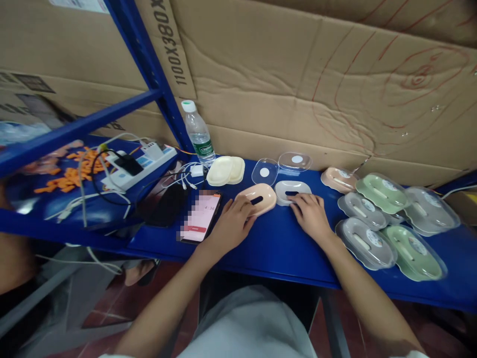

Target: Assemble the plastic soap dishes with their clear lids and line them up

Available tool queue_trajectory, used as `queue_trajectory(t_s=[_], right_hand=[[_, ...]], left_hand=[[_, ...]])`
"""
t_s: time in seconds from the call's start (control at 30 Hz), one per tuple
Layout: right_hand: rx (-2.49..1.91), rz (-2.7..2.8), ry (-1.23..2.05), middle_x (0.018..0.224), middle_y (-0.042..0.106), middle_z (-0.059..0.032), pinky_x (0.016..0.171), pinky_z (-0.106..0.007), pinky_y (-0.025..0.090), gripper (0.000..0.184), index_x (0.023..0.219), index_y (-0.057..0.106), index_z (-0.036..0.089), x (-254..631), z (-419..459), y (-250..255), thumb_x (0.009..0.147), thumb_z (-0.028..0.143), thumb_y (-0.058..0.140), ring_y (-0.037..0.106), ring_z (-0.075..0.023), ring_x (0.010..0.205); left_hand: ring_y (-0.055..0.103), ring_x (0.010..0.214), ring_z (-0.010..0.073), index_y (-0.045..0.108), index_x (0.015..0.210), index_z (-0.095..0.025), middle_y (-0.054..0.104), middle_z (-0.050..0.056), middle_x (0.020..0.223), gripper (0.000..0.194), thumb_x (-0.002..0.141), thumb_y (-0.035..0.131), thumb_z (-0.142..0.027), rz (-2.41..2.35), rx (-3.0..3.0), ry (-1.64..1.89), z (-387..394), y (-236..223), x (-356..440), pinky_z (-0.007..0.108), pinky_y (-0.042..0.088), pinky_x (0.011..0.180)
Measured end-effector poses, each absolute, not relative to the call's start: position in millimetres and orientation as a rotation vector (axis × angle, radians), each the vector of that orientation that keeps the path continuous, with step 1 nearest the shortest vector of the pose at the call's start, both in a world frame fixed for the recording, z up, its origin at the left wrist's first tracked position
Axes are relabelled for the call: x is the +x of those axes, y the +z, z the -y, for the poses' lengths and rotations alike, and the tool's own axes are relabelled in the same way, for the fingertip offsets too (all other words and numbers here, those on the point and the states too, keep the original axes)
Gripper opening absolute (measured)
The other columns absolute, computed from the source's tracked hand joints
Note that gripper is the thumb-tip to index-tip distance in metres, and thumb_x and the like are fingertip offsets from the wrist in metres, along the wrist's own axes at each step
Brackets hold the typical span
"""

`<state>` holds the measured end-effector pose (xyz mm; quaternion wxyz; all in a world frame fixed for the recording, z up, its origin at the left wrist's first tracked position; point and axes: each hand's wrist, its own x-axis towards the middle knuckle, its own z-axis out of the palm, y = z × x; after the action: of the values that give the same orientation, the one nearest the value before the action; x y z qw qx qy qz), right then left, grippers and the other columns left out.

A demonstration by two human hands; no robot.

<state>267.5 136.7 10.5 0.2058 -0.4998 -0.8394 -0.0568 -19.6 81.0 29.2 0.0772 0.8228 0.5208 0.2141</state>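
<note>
Peach-coloured and glossy, the oval dish sits mid-desk under my left hand, which is half open, its fingers over the dish's left side and its thumb spread apart. My right hand, also half open, rests its fingertips on the near rim of the pale grey dish, just beside the peach one. Behind these, by the back edge of the blue desk, I see two clear covers with white round labels. Left of them lie overlapping cream dishes, with a water bottle upright behind. The lit phone lies left of my left hand, nearer the front edge. Toward the right end, peach, green and grey lidded dishes crowd together, some overlapping. Past the blue post on the left are a power strip and orange pieces.
</note>
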Motion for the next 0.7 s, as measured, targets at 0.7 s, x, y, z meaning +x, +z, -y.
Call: queue_trajectory(t_s=[0.7], right_hand=[[-1.304,1.893,-0.001,0.118,0.079,-0.0132,0.091,-0.045,0.053,0.038,0.127,0.074,0.02,264,-132,27,0.109,0.046,0.052,0.073,-0.0301,0.106]], left_hand=[[0.069,0.129,0.0242,0.066,0.128,-0.02,0.073,0.009,0.135,0.027,0.108,0.047,-0.02,-1.775,2.429,0.615,-103,73,-40,0.039,0.055,0.113]])
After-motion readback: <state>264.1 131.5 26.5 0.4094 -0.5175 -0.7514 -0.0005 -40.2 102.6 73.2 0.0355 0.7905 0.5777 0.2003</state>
